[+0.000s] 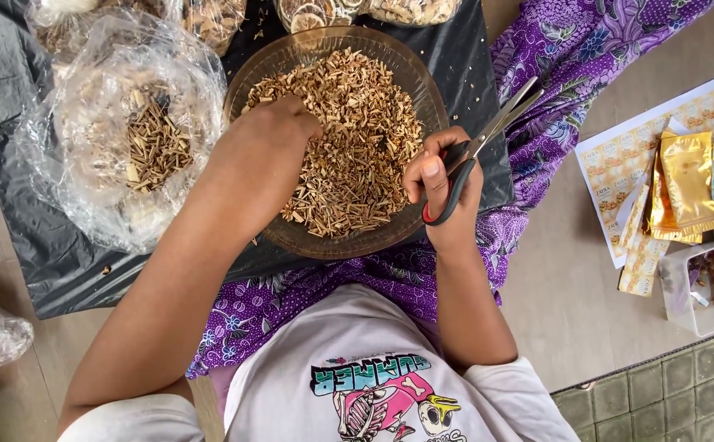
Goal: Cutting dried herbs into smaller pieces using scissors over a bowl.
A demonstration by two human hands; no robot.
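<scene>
A brown translucent bowl (pixel 422 90) sits in front of me, heaped with chopped tan dried herb pieces (pixel 361 139). My left hand (pixel 271 139) is pushed down into the pieces at the bowl's left side, its fingers buried and hidden. My right hand (pixel 443 192) hovers over the bowl's right rim, closed on the handles of a pair of scissors (pixel 476 147) with black and red grips; the blades point up and to the right, nearly closed.
A clear plastic bag (pixel 128 131) holding longer dried stems lies left of the bowl on a black sheet (pixel 38 229). More bags of dried material line the top edge. Gold pouches (pixel 689 184), a label sheet (pixel 619 155) and a clear box (pixel 705 286) sit at right.
</scene>
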